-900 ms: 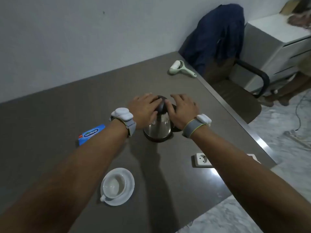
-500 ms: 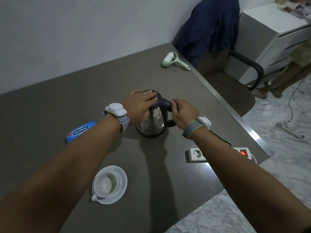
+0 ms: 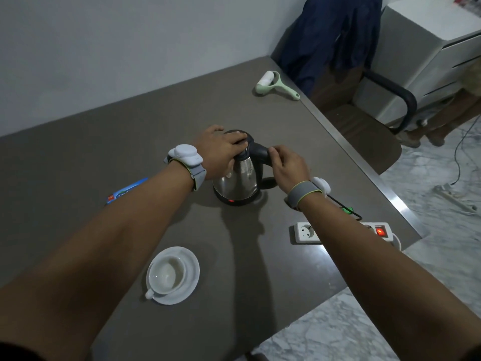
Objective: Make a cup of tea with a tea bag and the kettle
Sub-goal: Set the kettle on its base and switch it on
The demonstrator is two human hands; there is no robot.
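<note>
A stainless steel kettle (image 3: pixel 240 178) with a black lid and handle stands mid-table, and a small red light glows at its base. My left hand (image 3: pixel 218 152) lies over the lid, with the thumb down the kettle's side. My right hand (image 3: pixel 289 165) pinches the top of the black handle. A blue tea bag box (image 3: pixel 125 192) lies left of the kettle, partly hidden by my left forearm. A white cup (image 3: pixel 166 274) sits empty on a white saucer (image 3: pixel 191 269) near the table's front.
A white power strip (image 3: pixel 307 231) with a lit red switch lies by the right table edge, a black cord running from it. A green lint roller (image 3: pixel 276 83) rests at the far corner. Beyond the table stand a chair (image 3: pixel 364 131) draped with a blue jacket and a white cabinet (image 3: pixel 429 35).
My right hand has slid off the lid and onto the handle. My left hand has stayed on the lid. A red light now shows at the kettle's base.
</note>
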